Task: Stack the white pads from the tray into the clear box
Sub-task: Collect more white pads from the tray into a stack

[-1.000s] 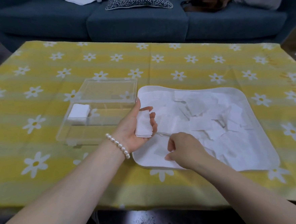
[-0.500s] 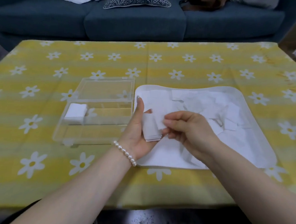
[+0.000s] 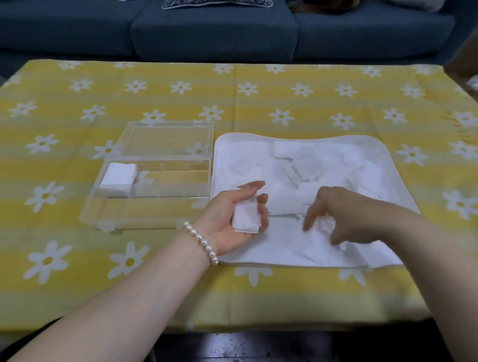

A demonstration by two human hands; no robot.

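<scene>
My left hand, palm up with a pearl bracelet at the wrist, holds a small stack of white pads at the tray's left edge. My right hand hovers blurred over the white tray, fingers curled downward onto the loose white pads; whether it pinches one I cannot tell. The clear box lies open left of the tray, its lid flipped back. A stack of pads in the box sits in its far left corner.
A yellow tablecloth with white daisies covers the low table. A dark blue sofa with a patterned cushion stands behind the table's far edge. The near table edge runs below my forearms.
My right hand left the stack in my left hand and dropped back to the pads on the tray. My left hand lowered slightly, still holding its stack.
</scene>
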